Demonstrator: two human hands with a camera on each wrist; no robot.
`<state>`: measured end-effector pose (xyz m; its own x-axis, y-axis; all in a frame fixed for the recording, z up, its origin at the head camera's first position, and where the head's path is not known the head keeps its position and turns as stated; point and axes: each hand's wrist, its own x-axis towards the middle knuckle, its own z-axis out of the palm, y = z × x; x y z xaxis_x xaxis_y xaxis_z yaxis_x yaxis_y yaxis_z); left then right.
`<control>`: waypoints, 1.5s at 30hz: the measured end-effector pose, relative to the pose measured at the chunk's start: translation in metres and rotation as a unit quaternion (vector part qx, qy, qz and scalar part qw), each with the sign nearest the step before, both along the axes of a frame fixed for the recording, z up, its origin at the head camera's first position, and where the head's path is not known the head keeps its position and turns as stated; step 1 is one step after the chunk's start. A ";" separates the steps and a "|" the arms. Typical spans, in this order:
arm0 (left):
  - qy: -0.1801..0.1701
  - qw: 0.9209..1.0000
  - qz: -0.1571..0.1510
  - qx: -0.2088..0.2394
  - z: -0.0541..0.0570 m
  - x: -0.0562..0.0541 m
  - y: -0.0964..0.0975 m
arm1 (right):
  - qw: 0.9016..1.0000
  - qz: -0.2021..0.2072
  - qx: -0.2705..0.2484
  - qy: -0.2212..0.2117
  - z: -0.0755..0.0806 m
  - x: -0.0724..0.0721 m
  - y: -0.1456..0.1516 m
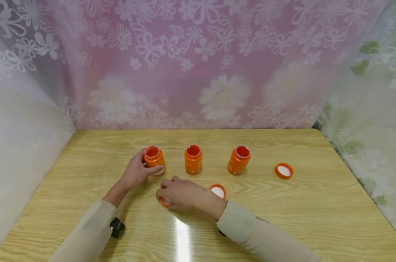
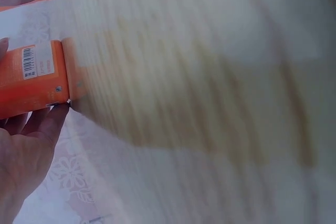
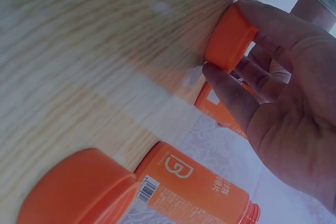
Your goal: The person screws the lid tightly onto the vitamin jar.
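At the left of the table in the head view stands an open orange bottle point(image 1: 155, 160), and my left hand point(image 1: 136, 174) grips it round its side. The left wrist view shows the same bottle point(image 2: 31, 85) by its barcode label, with fingers point(image 2: 50, 121) along it. My right hand point(image 1: 186, 194) pinches an orange cap point(image 1: 165, 203) in front of that bottle. In the right wrist view this cap point(image 3: 229, 38) sits between thumb and fingers, at the tabletop; whether it touches the wood I cannot tell.
Two more uncapped orange bottles stand upright to the right, one in the middle point(image 1: 193, 160) and one farther right point(image 1: 238, 161). A white-lined cap point(image 1: 218, 190) lies partly behind my right wrist. Another cap point(image 1: 284, 171) lies at the right of the wooden table point(image 1: 316, 211).
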<state>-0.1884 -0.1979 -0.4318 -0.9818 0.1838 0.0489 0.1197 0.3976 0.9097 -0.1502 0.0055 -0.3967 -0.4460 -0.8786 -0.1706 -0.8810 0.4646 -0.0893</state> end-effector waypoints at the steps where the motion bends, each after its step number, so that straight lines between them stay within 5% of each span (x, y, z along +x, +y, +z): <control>1: 0.002 1.000 -0.001 -0.002 0.000 0.000 0.000 | 1.000 -0.003 -0.002 -0.003 0.000 0.000 0.001; 13: 0.021 1.000 -0.009 -0.007 0.001 0.001 0.003 | 0.996 -0.026 -0.022 -0.080 0.004 -0.005 0.005; 20: 0.023 1.000 -0.009 -0.006 -0.003 0.004 0.000 | 0.989 -0.014 -0.073 -0.131 0.024 -0.011 0.005; 31: 0.032 0.999 -0.006 -0.006 -0.005 0.003 0.000 | 0.981 -0.048 -0.165 -0.092 0.053 -0.038 0.006; 35: 0.037 0.999 -0.018 0.004 -0.005 0.004 -0.001 | 0.963 -0.089 -0.232 -0.101 0.054 -0.046 0.004; 41: 0.029 0.999 -0.029 0.028 -0.005 0.003 0.001 | 0.915 -0.136 -0.337 -0.174 0.052 -0.051 0.001; 45: 0.020 0.999 -0.018 0.020 -0.004 0.004 -0.002 | 0.897 -0.147 -0.375 -0.183 0.052 -0.055 -0.004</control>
<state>-0.1847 -0.1997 -0.4358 -0.9717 0.2158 0.0960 0.1699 0.3562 0.9189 -0.2052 0.0016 -0.3445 -0.7124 -0.6607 0.2367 -0.5774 0.3600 -0.7328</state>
